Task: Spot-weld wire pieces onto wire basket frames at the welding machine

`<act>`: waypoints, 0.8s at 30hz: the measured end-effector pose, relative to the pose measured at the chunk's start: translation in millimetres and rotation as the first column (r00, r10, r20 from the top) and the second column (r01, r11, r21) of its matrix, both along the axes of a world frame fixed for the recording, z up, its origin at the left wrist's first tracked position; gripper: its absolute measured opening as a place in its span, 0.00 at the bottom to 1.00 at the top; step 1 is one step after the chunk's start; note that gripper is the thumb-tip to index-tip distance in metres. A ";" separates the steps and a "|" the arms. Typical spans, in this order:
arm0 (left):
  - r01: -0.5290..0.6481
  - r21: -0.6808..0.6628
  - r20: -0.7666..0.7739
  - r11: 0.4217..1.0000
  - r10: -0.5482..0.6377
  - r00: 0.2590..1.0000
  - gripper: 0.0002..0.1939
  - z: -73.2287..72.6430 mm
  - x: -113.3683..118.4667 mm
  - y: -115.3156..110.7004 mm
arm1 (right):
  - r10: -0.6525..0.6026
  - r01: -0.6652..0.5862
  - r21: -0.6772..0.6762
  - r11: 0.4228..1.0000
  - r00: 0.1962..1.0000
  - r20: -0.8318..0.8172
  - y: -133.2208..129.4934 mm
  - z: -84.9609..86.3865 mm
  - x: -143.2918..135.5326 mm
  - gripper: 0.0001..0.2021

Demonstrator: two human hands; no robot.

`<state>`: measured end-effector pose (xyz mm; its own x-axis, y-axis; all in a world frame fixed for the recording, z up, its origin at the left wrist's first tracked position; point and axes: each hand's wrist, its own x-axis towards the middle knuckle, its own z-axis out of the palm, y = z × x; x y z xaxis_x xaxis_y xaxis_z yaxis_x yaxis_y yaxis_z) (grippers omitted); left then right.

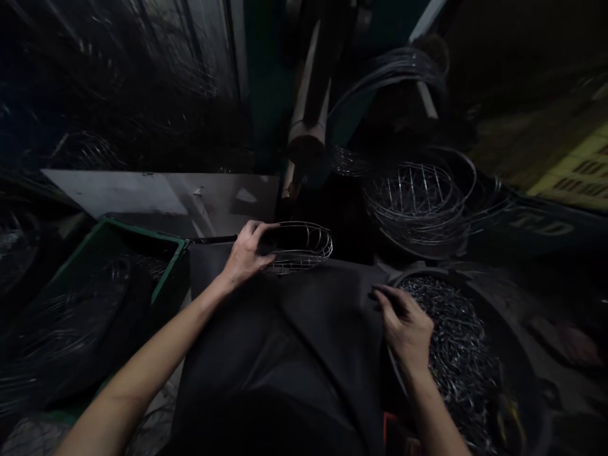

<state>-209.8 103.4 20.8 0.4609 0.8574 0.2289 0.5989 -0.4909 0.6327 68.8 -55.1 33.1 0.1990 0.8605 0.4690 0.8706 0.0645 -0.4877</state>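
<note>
My left hand (pixel 247 253) is closed on the near left side of a small round wire basket (pixel 319 244), thumb below and fingers above its rim. The basket is held tilted above the dark apron (pixel 289 329) over my lap. My right hand (pixel 407 326) is apart from it, over the left rim of a round black basin (pixel 510 335) with many small bent metal pieces (pixel 456 348) inside. Thumb and fingers are pinched together; whatever is between their tips is too dark and small to name.
Straight ahead stands a machine with a cylindrical post (pixel 308 126). Round wire frames (pixel 415 196) are piled at the right, below a wire coil (pixel 399 66). At the left are a green-rimmed bin (pixel 171 269) and a pale panel (pixel 142 193). A yellow crate (pixel 579 168) sits far right.
</note>
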 end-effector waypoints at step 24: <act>0.020 0.006 0.016 1.000 -0.020 1.000 0.29 16.4 17.6 -11.8 | 0.458 -0.562 -0.012 0.827 0.661 0.594 111.1 17.7 -56.6 0.11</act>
